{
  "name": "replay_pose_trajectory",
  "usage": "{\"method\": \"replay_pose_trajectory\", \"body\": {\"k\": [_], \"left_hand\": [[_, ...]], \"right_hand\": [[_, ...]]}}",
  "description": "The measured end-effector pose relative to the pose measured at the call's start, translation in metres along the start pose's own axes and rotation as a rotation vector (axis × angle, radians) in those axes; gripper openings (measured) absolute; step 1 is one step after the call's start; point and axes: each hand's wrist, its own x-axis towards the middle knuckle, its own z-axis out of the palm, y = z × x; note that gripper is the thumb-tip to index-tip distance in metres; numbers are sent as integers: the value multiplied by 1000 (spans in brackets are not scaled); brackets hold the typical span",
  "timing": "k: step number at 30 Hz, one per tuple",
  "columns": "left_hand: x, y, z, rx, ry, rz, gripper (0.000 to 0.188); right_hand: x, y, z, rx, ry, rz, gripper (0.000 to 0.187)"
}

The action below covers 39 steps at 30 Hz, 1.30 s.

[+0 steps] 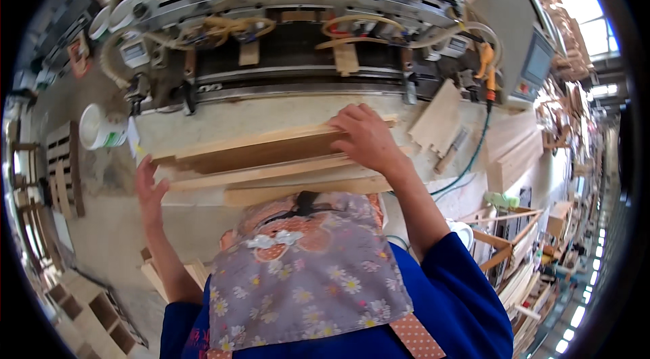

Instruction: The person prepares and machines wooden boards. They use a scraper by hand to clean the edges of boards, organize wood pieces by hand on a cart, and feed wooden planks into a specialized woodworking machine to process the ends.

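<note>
A long wooden piece (271, 153) with two pale raised edges and a browner middle lies across the pale worktop in front of me. Its left end sits between the thumb and fingers of my left hand (150, 188). Over the far edge near its right end, my right hand (369, 139) is curled, with fingers bent down onto the wood. The fingertips of the right hand are partly hidden. Another pale board (308, 188) lies on the near side, close to my flowered apron (305, 278).
Beyond the worktop stands a long machine (291, 81) with clamps and hoses. A notched pale board (437, 115) and a blue-green hose (467, 169) are at right. A white bucket (101, 127) stands left; stacked boards (511, 149) lie at far right.
</note>
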Motion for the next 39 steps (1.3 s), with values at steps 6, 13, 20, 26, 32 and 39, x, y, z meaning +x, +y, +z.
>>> {"method": "replay_pose_trajectory", "body": {"k": [6, 13, 20, 26, 32, 39], "left_hand": [[-3, -6, -8, 114, 32, 38, 75], [2, -5, -7, 140, 94, 74, 62], [8, 8, 4, 836, 169, 471, 31], [3, 59, 89, 904, -211, 774, 48], [25, 59, 120, 1016, -250, 557, 49], [23, 54, 127, 1062, -347, 471, 48]], "right_hand": [[7, 0, 6, 121, -21, 34, 22], [5, -13, -64, 66, 14, 79, 19], [-35, 2, -138, 274, 175, 456, 15], [-90, 30, -137, 680, 473, 605, 7], [-137, 35, -80, 1402, 714, 871, 30], [-178, 15, -46, 2356, 283, 53, 70]]}}
